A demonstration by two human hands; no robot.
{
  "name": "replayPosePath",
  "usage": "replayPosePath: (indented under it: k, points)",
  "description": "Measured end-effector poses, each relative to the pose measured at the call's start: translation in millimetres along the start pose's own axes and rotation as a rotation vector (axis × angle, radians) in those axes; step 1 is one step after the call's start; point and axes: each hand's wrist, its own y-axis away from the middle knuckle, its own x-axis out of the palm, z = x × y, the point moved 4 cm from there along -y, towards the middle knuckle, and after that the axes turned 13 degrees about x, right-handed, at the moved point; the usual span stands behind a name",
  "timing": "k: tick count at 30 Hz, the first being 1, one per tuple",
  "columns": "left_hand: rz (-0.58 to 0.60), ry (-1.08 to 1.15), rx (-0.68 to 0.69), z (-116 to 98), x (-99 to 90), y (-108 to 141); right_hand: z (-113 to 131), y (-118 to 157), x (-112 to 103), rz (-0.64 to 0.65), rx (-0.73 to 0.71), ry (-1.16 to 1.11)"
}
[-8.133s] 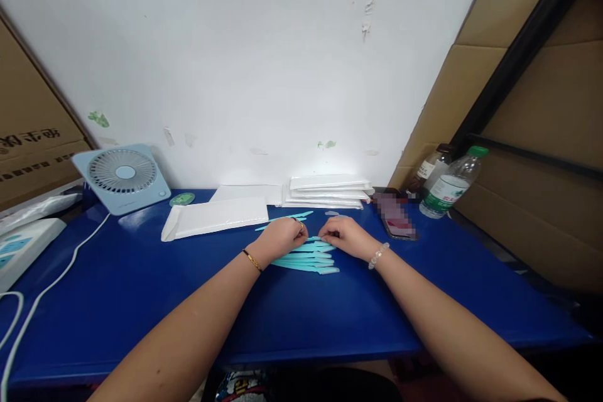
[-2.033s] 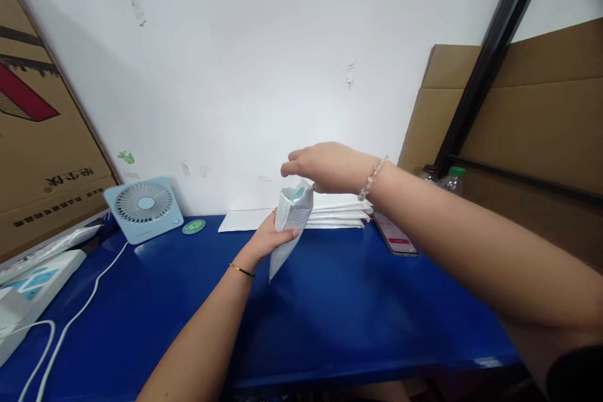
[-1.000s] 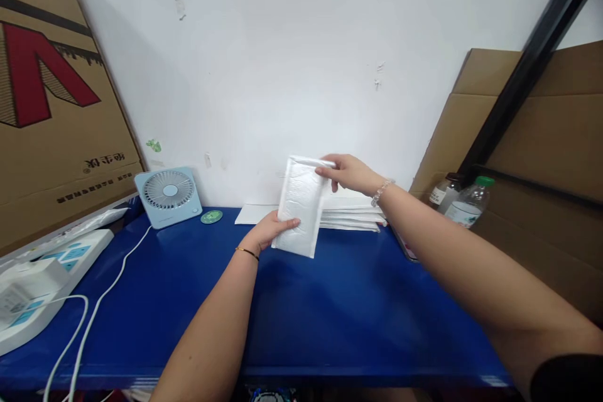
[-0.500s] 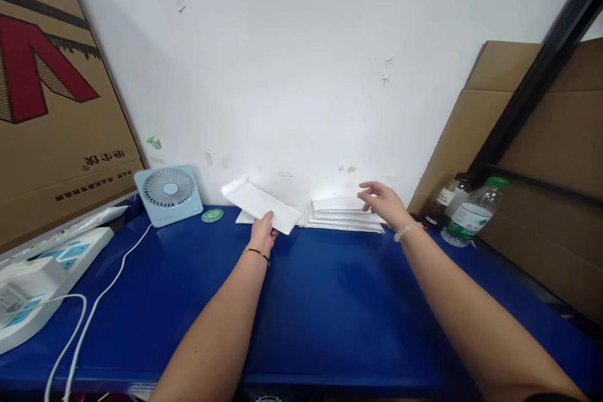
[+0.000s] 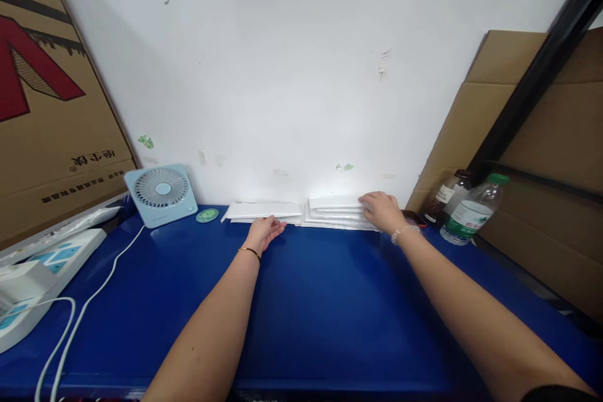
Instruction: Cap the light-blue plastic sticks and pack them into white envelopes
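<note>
Two low piles of white padded envelopes lie side by side against the wall. On the left pile, the top envelope [image 5: 264,208] rests nearly flat. My left hand [image 5: 264,233] is at its front edge, palm turned partly up and fingers stretched to the right. The right pile [image 5: 330,217] has several envelopes stacked unevenly. My right hand [image 5: 384,212] is at that pile's right end, its fingers bent over the end of the top envelope [image 5: 335,202]. The thumb is mostly hidden.
A blue table [image 5: 320,314] spans the view. At left are a light blue fan [image 5: 162,191], a green round disc [image 5: 207,216] and a white power strip [image 5: 70,257] with cables. At right stand a green-capped bottle [image 5: 473,213], a dark-capped bottle [image 5: 445,198] and a phone [image 5: 413,218].
My left hand has lowered the tilted envelope onto the left pile, and its fingers have spread. My right hand has come down from above onto the right pile's top envelope.
</note>
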Motion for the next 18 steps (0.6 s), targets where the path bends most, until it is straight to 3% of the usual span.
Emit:
replayPosePath:
  k: [4, 7, 11, 13, 15, 18]
  points:
    - [-0.057, 0.045, -0.018, -6.8, -6.4, -4.8, 10.1, -5.4, -0.5, -0.029, -0.050, 0.132]
    - [-0.103, 0.115, -0.005, -11.8, -3.3, -2.8, 14.6, -1.4, -11.2, -0.107, -0.009, 0.118]
    - [-0.163, 0.163, -0.001, -8.8, 15.1, 25.3, 30.2, 21.2, -32.5, -0.234, 0.068, 0.016]
    - [-0.136, 0.186, 0.021, -2.3, 31.9, 51.0, 45.7, 38.5, -39.0, -0.228, 0.043, -0.034]
    - [-0.014, 0.177, 0.021, 7.9, 51.7, 77.5, 62.5, 56.7, -41.0, -0.193, -0.006, -0.078]
    - [0.095, 0.178, 0.059, 22.4, 69.1, 99.9, 85.0, 80.3, -36.0, -0.055, -0.174, -0.179]
